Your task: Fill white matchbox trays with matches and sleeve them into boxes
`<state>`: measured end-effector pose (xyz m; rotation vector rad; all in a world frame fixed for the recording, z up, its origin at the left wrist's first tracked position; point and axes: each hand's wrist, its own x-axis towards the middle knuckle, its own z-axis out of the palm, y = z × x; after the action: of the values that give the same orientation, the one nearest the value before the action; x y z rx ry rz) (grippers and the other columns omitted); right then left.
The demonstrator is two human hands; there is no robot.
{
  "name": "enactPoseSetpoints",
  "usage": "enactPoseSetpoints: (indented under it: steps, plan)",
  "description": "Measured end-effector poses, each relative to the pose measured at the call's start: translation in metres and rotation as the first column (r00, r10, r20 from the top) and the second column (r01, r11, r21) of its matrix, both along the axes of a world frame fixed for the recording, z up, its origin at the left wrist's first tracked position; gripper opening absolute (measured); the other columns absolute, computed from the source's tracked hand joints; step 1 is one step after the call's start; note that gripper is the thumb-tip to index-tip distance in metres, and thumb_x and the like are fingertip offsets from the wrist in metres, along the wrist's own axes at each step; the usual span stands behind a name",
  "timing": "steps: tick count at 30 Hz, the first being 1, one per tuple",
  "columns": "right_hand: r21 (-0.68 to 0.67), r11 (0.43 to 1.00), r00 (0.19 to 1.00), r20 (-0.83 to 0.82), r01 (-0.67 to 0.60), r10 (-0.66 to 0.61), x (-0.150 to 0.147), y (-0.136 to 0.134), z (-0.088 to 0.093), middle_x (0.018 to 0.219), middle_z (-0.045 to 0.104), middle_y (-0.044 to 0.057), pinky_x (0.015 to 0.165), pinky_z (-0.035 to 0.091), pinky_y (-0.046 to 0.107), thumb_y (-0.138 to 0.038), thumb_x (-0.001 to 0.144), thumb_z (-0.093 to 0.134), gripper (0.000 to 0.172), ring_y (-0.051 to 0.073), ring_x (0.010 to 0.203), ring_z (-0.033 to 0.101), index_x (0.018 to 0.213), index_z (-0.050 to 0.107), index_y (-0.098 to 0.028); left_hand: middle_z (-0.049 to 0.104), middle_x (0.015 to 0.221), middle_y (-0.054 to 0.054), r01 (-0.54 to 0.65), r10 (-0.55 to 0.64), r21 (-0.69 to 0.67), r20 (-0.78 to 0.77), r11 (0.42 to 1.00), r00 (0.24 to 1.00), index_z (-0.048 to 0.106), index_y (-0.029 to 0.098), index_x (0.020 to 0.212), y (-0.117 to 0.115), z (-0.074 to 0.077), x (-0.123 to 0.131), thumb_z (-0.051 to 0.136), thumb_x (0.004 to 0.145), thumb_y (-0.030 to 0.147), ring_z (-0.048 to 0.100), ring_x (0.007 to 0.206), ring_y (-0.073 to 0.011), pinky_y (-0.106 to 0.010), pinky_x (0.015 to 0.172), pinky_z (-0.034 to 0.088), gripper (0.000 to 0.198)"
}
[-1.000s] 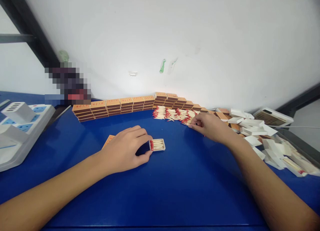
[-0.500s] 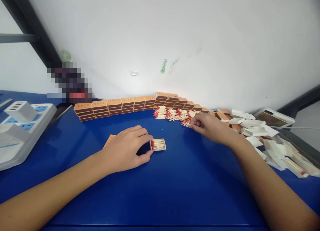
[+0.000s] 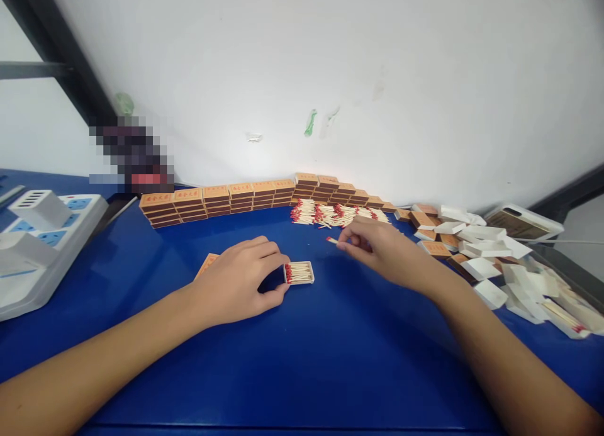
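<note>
My left hand [image 3: 240, 279] rests on the blue table [image 3: 302, 360], thumb and fingers gripping the left end of a small white tray [image 3: 299, 273] full of red-tipped matches. An orange matchbox sleeve [image 3: 206, 264] lies flat just behind that hand. My right hand [image 3: 377, 250] hovers right of the tray, fingers pinched on a few matches [image 3: 333, 240] whose red tips point left. Behind it lies a loose heap of matches [image 3: 330, 214].
Stacked orange matchboxes [image 3: 217, 201] line the wall at the back. At right lies a scatter of white inner trays and orange sleeves [image 3: 476, 250], with a phone [image 3: 521, 221] behind them. At far left is a white power strip [image 3: 42, 234].
My right hand has drawn back from the match heap toward the tray, now with a few matches pinched in its fingers. The left hand has stayed on the tray.
</note>
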<state>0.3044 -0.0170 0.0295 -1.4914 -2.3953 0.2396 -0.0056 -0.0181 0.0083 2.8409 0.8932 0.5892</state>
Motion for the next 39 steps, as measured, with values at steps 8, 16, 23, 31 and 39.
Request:
enactPoseSetpoints:
  steps: [8, 16, 23, 31, 39]
  plan:
    - [0.043, 0.986, 0.985, -0.053, -0.161, 0.163, -0.051, -0.029, -0.008, 0.102, 0.066, 0.005, 0.069, 0.046, 0.029, -0.025, 0.105, 0.06, 0.01, 0.016, 0.078, 0.062, 0.106, 0.069, -0.021, 0.074, 0.103, -0.008, 0.005, -0.005, 0.021, 0.013, 1.0, 1.0, 0.074, 0.015, 0.119, -0.001, -0.001, 0.002, 0.064, 0.098, 0.03, 0.068, 0.099, -0.0252, -0.039, 0.084, 0.058, 0.028]
    - [0.031, 0.981, 0.982, -0.002, -0.191, 0.191, -0.054, -0.029, -0.012, 0.105, 0.066, 0.005, 0.066, 0.047, 0.03, -0.022, 0.104, 0.061, 0.011, 0.015, 0.074, 0.062, 0.111, 0.07, -0.021, 0.074, 0.101, -0.008, 0.004, -0.004, 0.019, 0.016, 1.0, 1.0, 0.074, 0.017, 0.118, -0.001, 0.0, 0.002, 0.064, 0.098, 0.03, 0.068, 0.098, -0.0251, -0.039, 0.084, 0.059, 0.026]
    - [0.093, 0.996, 1.0, -0.022, -0.007, 0.009, -0.008, -0.007, 0.002, 0.086, 0.067, 0.006, 0.068, 0.044, 0.03, -0.032, 0.102, 0.06, 0.017, 0.019, 0.075, 0.061, 0.095, 0.072, -0.022, 0.074, 0.103, -0.008, 0.004, -0.004, 0.018, 0.015, 1.0, 1.0, 0.074, 0.018, 0.118, -0.001, -0.001, 0.001, 0.062, 0.098, 0.031, 0.069, 0.099, -0.0245, -0.036, 0.082, 0.058, 0.027]
    - [-0.154, 0.966, 0.976, 0.106, 0.207, -0.193, 0.048, 0.019, 0.003, 0.081, 0.071, 0.005, 0.064, 0.042, 0.03, -0.033, 0.091, 0.067, 0.014, 0.02, 0.071, 0.062, 0.086, 0.074, -0.022, 0.074, 0.102, -0.009, 0.004, -0.004, -0.003, 0.015, 1.0, 1.0, 0.075, 0.016, 0.116, -0.001, 0.001, 0.001, 0.061, 0.099, 0.03, 0.068, 0.099, -0.025, -0.037, 0.081, 0.057, 0.027]
    - [-0.185, 0.972, 0.988, 0.068, 0.146, -0.136, 0.032, 0.017, -0.006, 0.078, 0.069, 0.005, 0.063, 0.041, 0.031, -0.036, 0.098, 0.056, 0.023, 0.019, 0.068, 0.059, 0.083, 0.065, -0.021, 0.074, 0.101, -0.008, 0.001, -0.001, -0.001, 0.015, 1.0, 1.0, 0.076, 0.015, 0.117, -0.001, 0.0, -0.001, 0.063, 0.098, 0.031, 0.067, 0.097, -0.0241, -0.036, 0.078, 0.056, 0.028]
